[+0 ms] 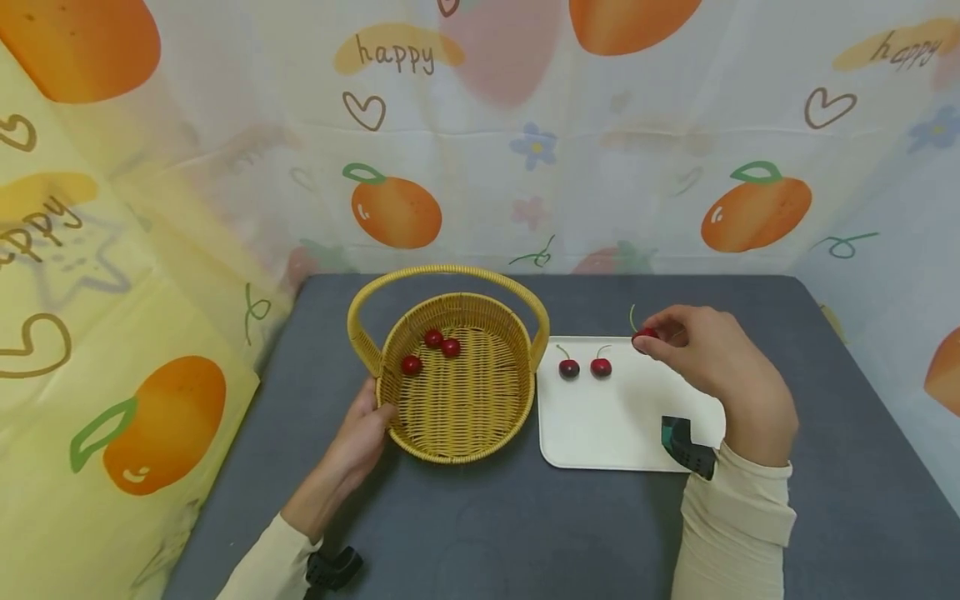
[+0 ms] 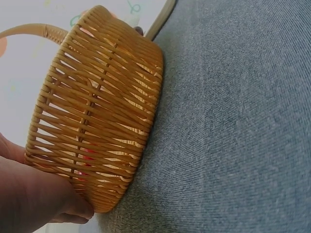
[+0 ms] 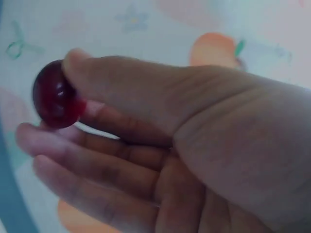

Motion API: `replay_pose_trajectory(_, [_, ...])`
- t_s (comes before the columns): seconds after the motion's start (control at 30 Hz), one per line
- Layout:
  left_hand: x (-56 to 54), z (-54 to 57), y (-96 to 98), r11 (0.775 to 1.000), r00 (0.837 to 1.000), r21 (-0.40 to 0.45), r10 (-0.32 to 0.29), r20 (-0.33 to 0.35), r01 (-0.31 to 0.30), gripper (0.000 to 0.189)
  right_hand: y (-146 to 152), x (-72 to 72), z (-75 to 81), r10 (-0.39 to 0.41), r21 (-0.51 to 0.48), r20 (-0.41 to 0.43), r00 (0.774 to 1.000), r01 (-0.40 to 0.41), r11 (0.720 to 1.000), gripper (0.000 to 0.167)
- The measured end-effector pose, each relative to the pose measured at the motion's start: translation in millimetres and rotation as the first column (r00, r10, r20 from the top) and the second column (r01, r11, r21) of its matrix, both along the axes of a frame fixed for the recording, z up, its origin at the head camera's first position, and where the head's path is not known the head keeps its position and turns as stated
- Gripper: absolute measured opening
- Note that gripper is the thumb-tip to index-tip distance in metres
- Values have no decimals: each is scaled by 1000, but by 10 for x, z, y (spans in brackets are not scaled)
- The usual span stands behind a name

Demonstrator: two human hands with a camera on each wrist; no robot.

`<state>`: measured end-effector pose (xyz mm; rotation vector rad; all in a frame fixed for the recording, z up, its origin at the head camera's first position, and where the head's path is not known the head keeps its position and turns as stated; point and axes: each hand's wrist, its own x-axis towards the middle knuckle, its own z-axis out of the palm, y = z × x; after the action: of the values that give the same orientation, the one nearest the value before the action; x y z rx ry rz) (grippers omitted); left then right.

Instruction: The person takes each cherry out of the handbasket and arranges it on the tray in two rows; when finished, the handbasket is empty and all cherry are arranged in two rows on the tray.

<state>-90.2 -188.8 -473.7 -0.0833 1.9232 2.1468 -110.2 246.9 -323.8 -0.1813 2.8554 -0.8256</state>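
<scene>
My left hand [image 1: 361, 433] grips the left side of a round yellow wicker basket [image 1: 457, 450], thumb over the rim. In the left wrist view the woven wall [image 2: 92, 107] rises from the table with the fingers at its lower left. Three red cherries [image 1: 411, 365] lie in the left part of the basket. Above the far edge of a white tray [image 1: 600, 433], my right hand [image 1: 705, 354] pinches a cherry [image 3: 56, 94] between thumb and fingers, its green stem pointing up. Two dark red cherries with stems, one left [image 1: 569, 368] and one right [image 1: 601, 367], lie on the tray.
A grey cloth-covered table [image 1: 555, 533] carries the basket and the tray side by side. The basket's tall handle [image 1: 450, 269] arches over its far side. Behind the table hangs a white curtain [image 1: 480, 167] printed with oranges; a yellow one [image 1: 67, 467] borders the left.
</scene>
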Motion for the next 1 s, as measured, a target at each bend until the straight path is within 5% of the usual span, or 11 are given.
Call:
replay_pose_trajectory(0.43, [-26, 18, 8, 1000, 1000, 19, 6, -6, -6, 72, 223, -247, -469, -56, 15, 96, 994, 55, 998, 44])
replay_pose_trajectory(1.0, [-1, -2, 13, 1000, 1000, 26, -7, -10, 7, 72, 275, -409, -948, -124, 22, 273, 954, 123, 992, 48])
